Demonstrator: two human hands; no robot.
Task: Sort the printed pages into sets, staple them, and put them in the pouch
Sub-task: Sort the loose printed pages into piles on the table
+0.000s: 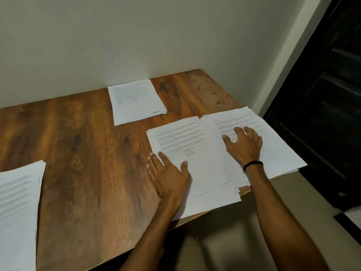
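Several piles of printed white pages lie on a brown wooden table (88, 153). My left hand (170, 175) rests flat on the left edge of a loosely fanned pile (197, 163) near the table's front edge. My right hand (244, 143), with a black band at the wrist, lies with spread fingers on the pile (277, 145) at the table's right corner, which slightly overlaps the fanned one. A neater pile (134, 100) sits at the back against the wall. Another pile (17, 212) lies at the far left, cut off by the frame. No stapler or pouch is in view.
A plain pale wall runs behind the table. To the right stands a dark doorway or cabinet (322, 114). The right-hand piles hang a little over the table's front edge. Bare wood shows between the piles.
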